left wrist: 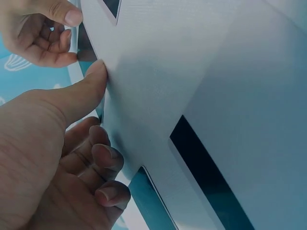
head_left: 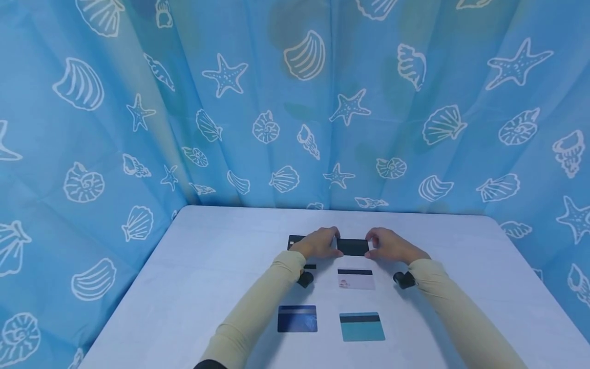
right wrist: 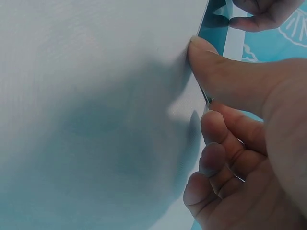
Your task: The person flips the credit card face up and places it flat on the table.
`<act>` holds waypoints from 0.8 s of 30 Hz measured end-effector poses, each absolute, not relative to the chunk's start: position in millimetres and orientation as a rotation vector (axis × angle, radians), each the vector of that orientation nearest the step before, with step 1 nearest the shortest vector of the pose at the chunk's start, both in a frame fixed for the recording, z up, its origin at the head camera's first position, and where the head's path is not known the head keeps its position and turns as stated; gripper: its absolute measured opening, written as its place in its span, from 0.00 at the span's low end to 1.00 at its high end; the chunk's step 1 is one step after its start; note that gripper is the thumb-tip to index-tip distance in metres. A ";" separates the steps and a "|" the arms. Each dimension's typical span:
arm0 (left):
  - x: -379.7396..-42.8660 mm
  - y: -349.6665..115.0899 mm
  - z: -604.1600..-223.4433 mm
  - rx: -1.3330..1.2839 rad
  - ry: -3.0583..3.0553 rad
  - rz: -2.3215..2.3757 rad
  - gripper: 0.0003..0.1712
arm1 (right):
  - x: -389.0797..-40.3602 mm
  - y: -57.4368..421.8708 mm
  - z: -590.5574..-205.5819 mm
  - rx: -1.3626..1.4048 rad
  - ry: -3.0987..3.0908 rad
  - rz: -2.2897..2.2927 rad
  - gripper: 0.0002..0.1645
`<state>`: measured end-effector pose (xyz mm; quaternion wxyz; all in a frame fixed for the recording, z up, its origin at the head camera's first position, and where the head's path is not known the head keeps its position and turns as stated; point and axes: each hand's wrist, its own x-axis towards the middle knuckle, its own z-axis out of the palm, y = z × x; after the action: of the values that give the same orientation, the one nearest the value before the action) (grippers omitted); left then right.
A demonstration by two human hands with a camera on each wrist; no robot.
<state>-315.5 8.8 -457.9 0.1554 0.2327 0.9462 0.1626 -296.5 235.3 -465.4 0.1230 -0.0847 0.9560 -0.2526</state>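
A black card (head_left: 353, 247) lies near the far side of the table, between the two hands. My left hand (head_left: 321, 243) pinches its left end, thumb at the near edge and forefinger at the far edge. At the opposite end, my right hand (head_left: 388, 245) grips it the same way. The wrist views show the card (left wrist: 86, 45) edge-on, its surface (right wrist: 214, 36) dark and glossy, with the other fingers of each hand curled loosely. Partly hidden behind the left hand is another dark card (head_left: 295, 239). A pale card with a black stripe (head_left: 357, 280) lies just nearer.
Closer on the white table (head_left: 207, 256) lie a dark blue card (head_left: 297, 320) and a teal card (head_left: 362, 329), each with a stripe. A striped card (head_left: 311, 266) is mostly covered by the left wrist. A blue shell-patterned curtain (head_left: 286, 113) hangs behind.
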 end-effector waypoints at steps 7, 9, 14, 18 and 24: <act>-315.3 8.4 -457.6 0.668 2.703 0.463 0.33 | -294.7 235.5 -464.1 -0.259 2.777 -0.769 0.29; -315.3 7.7 -457.6 0.669 2.707 0.474 0.33 | -294.3 235.1 -464.3 -0.252 2.790 -0.764 0.29; -314.0 7.3 -457.5 0.662 2.717 0.480 0.33 | -290.9 235.2 -463.6 -0.255 2.814 -0.756 0.30; -311.7 8.1 -458.5 0.648 2.738 0.460 0.33 | -288.5 235.8 -464.7 -0.270 2.834 -0.725 0.33; -306.9 8.3 -457.1 0.650 2.766 0.469 0.32 | -288.0 236.0 -467.1 -0.300 2.850 -0.678 0.35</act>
<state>-306.9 8.3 -457.1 0.1307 0.2239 0.9522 0.1614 -288.0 236.0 -467.1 0.0981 -0.1015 0.9631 -0.2290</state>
